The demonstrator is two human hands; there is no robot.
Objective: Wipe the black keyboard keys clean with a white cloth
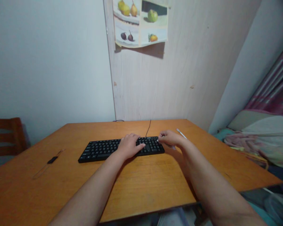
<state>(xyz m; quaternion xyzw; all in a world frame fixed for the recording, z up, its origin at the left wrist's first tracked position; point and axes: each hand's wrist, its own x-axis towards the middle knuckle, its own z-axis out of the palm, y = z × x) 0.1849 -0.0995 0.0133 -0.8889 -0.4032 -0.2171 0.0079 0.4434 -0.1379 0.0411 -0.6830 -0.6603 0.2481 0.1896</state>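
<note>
A black keyboard (102, 147) lies on the wooden table, its long side running left to right. My left hand (129, 145) rests flat on its right-middle part, fingers stretched out over the keys and thumb spread toward the number pad. At the keyboard's right end, my right hand (169, 138) is closed in a pinch over the number pad. Bits of something white show at its fingertips and under the palm; what it is, I cannot make out. Just beyond the right hand lies a slim white stick-like tool (181, 133).
The wooden table (141, 185) reaches back to the wall. On its left lies a small black object (52, 160) with a thin cord. A dark cable (148, 128) runs from the keyboard's back edge. A wooden chair (8, 136) stands at left, bedding (254, 131) at right.
</note>
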